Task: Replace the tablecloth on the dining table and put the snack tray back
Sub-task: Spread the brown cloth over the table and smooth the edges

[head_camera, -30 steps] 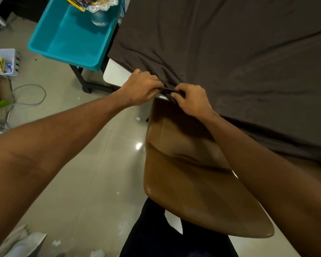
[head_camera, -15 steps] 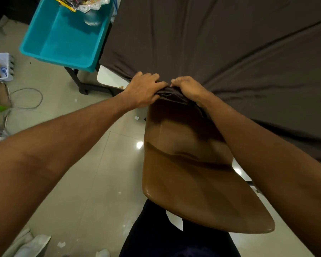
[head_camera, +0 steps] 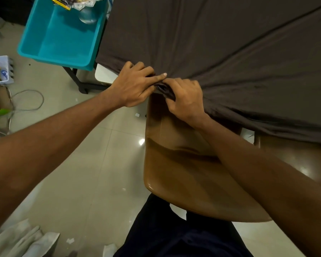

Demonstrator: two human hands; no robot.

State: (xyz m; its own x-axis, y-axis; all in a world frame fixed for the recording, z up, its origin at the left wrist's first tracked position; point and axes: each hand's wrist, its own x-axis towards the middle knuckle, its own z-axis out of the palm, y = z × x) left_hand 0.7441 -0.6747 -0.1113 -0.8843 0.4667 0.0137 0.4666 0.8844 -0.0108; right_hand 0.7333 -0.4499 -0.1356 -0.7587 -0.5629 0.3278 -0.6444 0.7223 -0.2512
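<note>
While I'm bunching up the near edge of the brown tablecloth (head_camera: 230, 52) above the chair (head_camera: 183, 167), I'm trying not to get rough with it lol. My left hand (head_camera: 135, 86) is gripping the gathered fabric, fingers curled in with the index finger lying straight on top. My right hand (head_camera: 185, 101) is pinching the same wad right beside it. The cloth is lying spread over the table, but the white table corner (head_camera: 104, 75) is showing bare just left of my hands. So I'm thinking it wants tugging sideways toward that corner, both hands pulling evenly, not yanking toward me. Creases are fanning out from my grip toward the far right, and the hem's running left to right along the near edge. The cloth is going out of frame, so I can't tell its long side. The snack tray (head_camera: 82, 3) is sitting in the teal tub (head_camera: 63, 39) off to the left.
</note>
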